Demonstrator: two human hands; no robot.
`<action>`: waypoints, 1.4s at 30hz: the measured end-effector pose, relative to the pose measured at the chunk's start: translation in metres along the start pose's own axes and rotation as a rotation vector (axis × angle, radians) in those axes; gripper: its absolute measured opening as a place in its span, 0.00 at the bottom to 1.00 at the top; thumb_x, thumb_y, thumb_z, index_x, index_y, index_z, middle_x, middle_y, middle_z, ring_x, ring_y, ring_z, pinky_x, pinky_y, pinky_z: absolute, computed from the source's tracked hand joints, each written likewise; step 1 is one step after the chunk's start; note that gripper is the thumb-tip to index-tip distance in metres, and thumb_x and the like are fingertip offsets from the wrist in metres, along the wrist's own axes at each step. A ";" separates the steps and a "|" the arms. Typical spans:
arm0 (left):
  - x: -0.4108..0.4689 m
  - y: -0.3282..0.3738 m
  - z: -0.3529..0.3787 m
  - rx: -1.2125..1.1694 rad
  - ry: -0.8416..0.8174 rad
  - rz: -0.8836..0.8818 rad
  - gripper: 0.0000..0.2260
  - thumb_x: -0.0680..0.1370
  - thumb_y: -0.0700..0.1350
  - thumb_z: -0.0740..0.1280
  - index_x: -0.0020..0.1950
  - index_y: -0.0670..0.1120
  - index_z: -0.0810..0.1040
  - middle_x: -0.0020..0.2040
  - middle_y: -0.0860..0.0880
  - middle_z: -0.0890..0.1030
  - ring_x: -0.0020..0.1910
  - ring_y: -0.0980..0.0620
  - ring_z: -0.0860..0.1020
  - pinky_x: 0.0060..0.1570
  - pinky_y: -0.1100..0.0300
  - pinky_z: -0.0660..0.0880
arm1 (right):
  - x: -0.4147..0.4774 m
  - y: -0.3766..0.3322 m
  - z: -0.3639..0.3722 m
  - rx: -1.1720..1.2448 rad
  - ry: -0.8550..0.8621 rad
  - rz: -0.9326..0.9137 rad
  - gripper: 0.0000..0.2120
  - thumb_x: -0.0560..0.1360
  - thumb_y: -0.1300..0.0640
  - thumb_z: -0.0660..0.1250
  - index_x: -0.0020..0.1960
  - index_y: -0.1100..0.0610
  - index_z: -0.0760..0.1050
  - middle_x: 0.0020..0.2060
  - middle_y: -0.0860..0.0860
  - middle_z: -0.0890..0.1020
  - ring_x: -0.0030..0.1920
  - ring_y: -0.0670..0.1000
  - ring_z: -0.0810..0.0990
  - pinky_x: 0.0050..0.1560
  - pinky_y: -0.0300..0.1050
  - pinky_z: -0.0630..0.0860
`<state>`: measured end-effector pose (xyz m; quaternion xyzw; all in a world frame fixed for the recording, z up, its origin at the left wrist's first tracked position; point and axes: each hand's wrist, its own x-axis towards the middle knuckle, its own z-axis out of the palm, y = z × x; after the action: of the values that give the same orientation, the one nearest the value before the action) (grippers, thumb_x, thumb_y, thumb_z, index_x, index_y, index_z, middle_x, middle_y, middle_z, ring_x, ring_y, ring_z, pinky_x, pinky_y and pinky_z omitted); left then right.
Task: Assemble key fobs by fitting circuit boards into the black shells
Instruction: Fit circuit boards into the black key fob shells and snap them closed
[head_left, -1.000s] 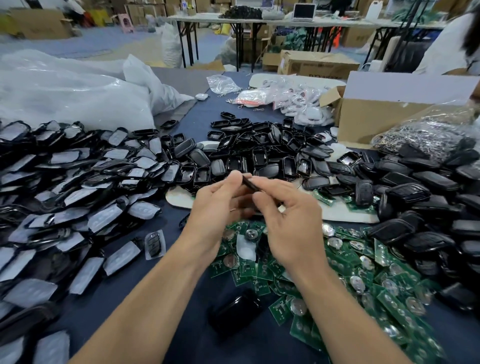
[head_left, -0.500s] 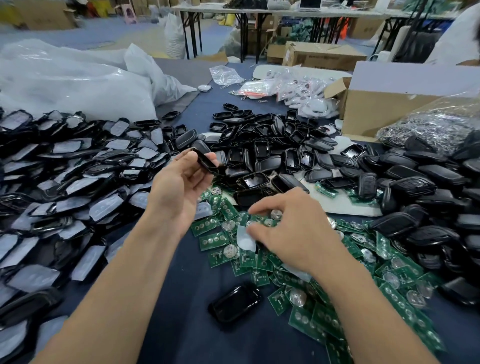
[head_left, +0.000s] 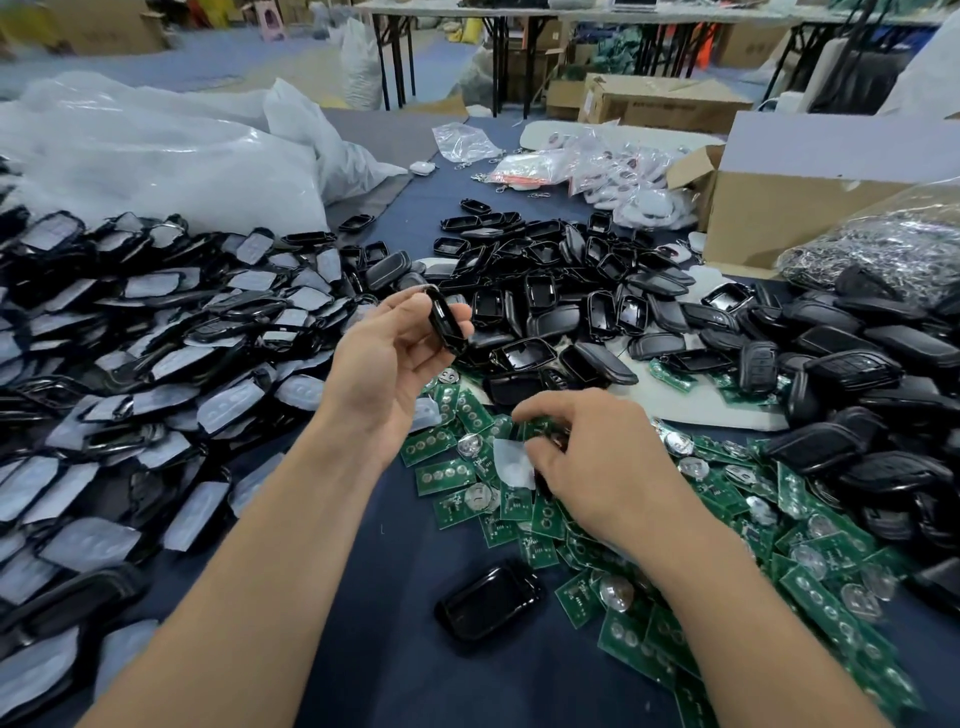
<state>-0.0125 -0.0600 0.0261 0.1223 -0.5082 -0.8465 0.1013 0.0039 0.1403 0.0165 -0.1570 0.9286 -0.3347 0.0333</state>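
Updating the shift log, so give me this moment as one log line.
left hand: holds black shell, raised | right hand: fingertips on circuit board pile, grip unclear | step: board not yet fitted

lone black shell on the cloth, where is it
Head view, low centre: the shell lies on the blue cloth between the forearms, beside the green circuit boards.

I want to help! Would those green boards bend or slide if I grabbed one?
Probably stiff: the green circuit boards lie flat with straight edges, even overlapping. Likely light, being thin. They may slide, since they're loosely heaped on the blue table.
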 end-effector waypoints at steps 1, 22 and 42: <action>0.000 0.000 0.001 0.006 -0.013 -0.003 0.19 0.85 0.42 0.61 0.74 0.36 0.69 0.55 0.39 0.87 0.49 0.46 0.86 0.50 0.56 0.82 | 0.000 0.000 0.000 -0.023 -0.051 0.001 0.11 0.76 0.50 0.73 0.57 0.40 0.82 0.47 0.45 0.82 0.40 0.46 0.80 0.48 0.47 0.82; -0.002 -0.003 0.003 0.235 -0.099 -0.039 0.11 0.85 0.43 0.60 0.63 0.43 0.79 0.53 0.43 0.88 0.49 0.50 0.87 0.42 0.60 0.81 | -0.003 -0.008 0.002 0.078 0.023 -0.018 0.16 0.76 0.65 0.71 0.46 0.43 0.84 0.56 0.45 0.82 0.42 0.44 0.82 0.37 0.27 0.74; -0.010 -0.003 0.007 0.252 -0.335 -0.176 0.12 0.86 0.41 0.60 0.65 0.42 0.80 0.57 0.40 0.86 0.49 0.47 0.87 0.37 0.58 0.84 | 0.008 0.001 -0.014 1.141 0.206 0.185 0.12 0.75 0.74 0.70 0.43 0.57 0.77 0.31 0.50 0.82 0.33 0.51 0.83 0.37 0.41 0.81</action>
<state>-0.0051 -0.0496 0.0273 0.0357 -0.6069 -0.7905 -0.0745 -0.0062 0.1470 0.0271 0.0010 0.6097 -0.7909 0.0515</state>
